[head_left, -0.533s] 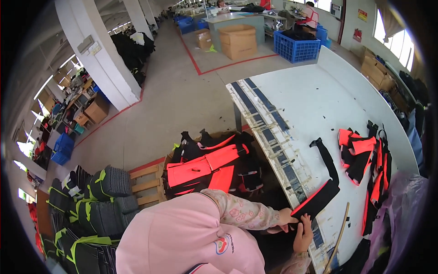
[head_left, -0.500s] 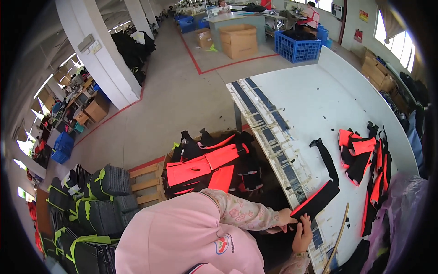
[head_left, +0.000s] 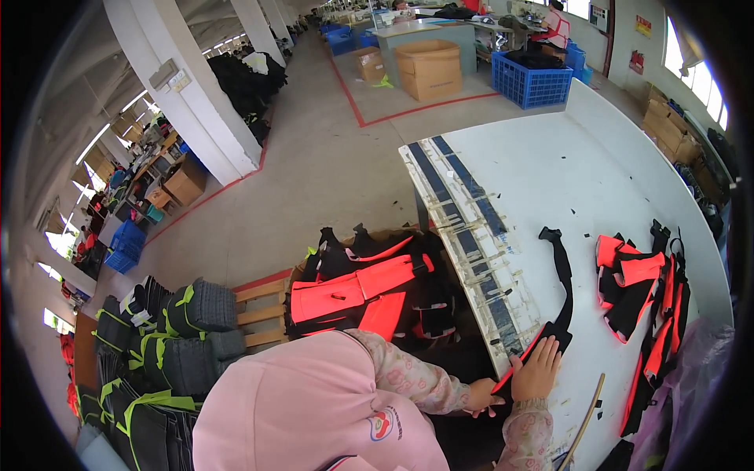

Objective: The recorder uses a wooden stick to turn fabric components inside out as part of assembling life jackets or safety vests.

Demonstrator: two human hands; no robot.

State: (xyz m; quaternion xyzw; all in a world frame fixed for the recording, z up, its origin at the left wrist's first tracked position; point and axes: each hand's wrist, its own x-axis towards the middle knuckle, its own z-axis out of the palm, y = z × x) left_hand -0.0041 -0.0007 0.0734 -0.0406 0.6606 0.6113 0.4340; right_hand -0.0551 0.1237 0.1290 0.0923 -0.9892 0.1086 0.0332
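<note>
The worker's two hands at the near edge of a white bench [head_left: 538,177], seen from above. We find the black belt-like piece [head_left: 557,330] with its bright orange edging at the bench's left border, lying slantwise, its lower end reaching the rim. From its upper end a black strap [head_left: 565,290] runs away across the surface to a dark buckle [head_left: 550,233]. The right hand [head_left: 536,371] lies palm down on the piece, its fingers extended and only slightly spread, pressing on it without gripping. The left hand [head_left: 481,395] is at the lower end, just off the rim; its fingers are bent, but we cannot tell whether they pinch the material.

To the right on the bench we note a heap of orange-and-black pieces [head_left: 638,271], a thin tan stick [head_left: 585,420] nearer the worker, and translucent purplish plastic [head_left: 682,385] at the far right. Dark and pale tape strips [head_left: 465,224] follow the left border. Left of the bench lies a pile of similar pieces [head_left: 326,298], beside wooden slats [head_left: 263,315] and grey stacks [head_left: 210,306] bound with yellow-green bands. Beyond, we see a carton [head_left: 428,72] and a blue crate [head_left: 532,85].
</note>
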